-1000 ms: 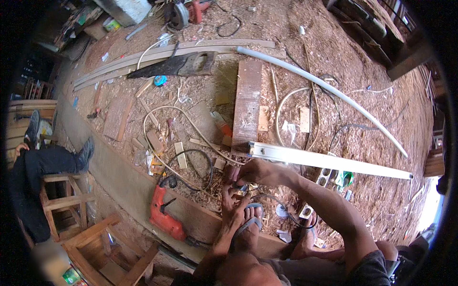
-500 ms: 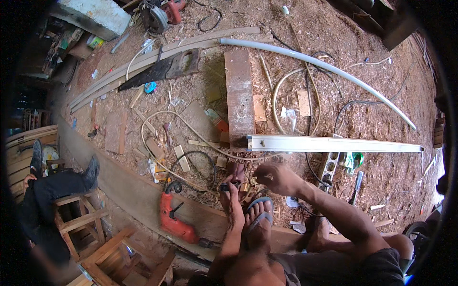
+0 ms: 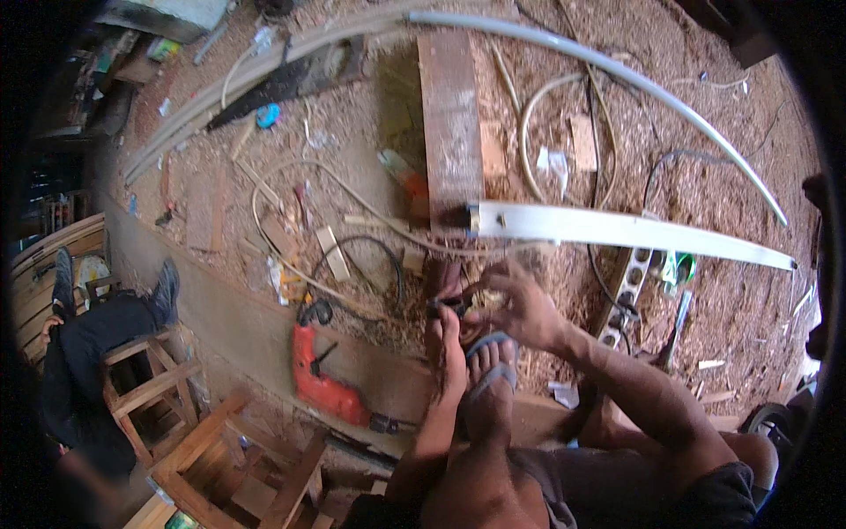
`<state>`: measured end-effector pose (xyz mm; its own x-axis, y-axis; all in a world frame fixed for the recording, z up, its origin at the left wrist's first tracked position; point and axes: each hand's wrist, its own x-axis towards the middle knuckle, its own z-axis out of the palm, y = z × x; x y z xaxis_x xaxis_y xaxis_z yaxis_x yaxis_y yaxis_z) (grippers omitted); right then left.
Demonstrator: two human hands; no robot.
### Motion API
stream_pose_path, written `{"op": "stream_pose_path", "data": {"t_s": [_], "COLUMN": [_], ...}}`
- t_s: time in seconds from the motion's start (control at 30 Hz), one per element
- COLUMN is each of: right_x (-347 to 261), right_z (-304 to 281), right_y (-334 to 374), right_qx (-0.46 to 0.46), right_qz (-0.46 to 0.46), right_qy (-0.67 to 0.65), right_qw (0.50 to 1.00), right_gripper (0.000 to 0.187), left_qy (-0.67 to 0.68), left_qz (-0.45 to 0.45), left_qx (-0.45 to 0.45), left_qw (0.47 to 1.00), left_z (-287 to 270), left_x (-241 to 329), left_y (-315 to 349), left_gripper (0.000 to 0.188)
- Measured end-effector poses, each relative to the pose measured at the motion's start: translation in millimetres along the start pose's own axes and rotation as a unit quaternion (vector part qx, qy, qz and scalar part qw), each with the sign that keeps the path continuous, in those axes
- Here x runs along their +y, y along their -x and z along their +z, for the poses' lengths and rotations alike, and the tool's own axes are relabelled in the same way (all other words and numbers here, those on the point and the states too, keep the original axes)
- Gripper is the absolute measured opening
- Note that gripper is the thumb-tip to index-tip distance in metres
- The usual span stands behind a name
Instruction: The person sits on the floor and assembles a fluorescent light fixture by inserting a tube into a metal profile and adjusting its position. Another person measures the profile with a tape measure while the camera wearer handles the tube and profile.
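My left hand (image 3: pixel 448 353) grips a small black piece (image 3: pixel 448 306) whose exact kind is too small to make out. Close to its right side, my right hand (image 3: pixel 527 310) has its fingers bent in and pinched together near the black piece; whatever is in them is hidden. Beyond both hands, the end of a long white metal rail (image 3: pixel 617 233) rests on a brown board (image 3: pixel 451 115). My sandalled foot (image 3: pixel 490 370) is just below the hands.
A red power drill (image 3: pixel 326 379) lies at left near a long plank. Cables and a power strip (image 3: pixel 627 286) cross the shavings-covered floor. Farther off are a handsaw (image 3: pixel 291 79) and a curved grey pipe (image 3: pixel 617 66). Another person (image 3: pixel 97 335) sits at far left beside wooden stools (image 3: pixel 145 388).
My right hand has come in toward the left hand, and its fingers now meet around the black piece's right side. The whole view has shifted, moving the rail and board in the picture.
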<state>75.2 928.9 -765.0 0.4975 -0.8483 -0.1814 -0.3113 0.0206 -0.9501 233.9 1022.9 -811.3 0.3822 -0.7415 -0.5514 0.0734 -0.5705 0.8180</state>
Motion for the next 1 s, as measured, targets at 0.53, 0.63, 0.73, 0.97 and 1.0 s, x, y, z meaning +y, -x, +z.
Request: {"op": "stream_pose_path", "data": {"t_s": [0.53, 0.63, 0.73, 0.97, 1.0], "right_x": [-4, -3, -4, -8, -8], "right_z": [1, -3, -10, -21, -22], "right_y": [0, -3, -5, -8, -9], "right_qx": [-0.020, -0.027, -0.043, -0.101, -0.109], "right_qz": [0.102, 0.100, 0.091, 0.145, 0.162], "right_qy": [0.028, -0.010, -0.037, -0.020, -0.001], "right_qw": [0.994, 0.995, 0.994, 0.984, 0.981], "right_gripper": [0.021, 0.021, 0.023, 0.026, 0.027], "left_qy": [0.109, 0.092, 0.078, 0.072, 0.064], "left_qz": [0.024, 0.096, 0.090, 0.070, 0.070], "left_qx": [0.011, -0.044, -0.078, -0.029, -0.022], "left_qw": [0.994, 0.990, 0.990, 0.995, 0.995], "left_z": [12, 5, -2, 1, 2], "left_x": [54, 56, 51, 37, 37], "left_y": [12, 6, 0, -4, -5], "left_gripper": [0.048, 0.045, 0.040, 0.040, 0.040]}}
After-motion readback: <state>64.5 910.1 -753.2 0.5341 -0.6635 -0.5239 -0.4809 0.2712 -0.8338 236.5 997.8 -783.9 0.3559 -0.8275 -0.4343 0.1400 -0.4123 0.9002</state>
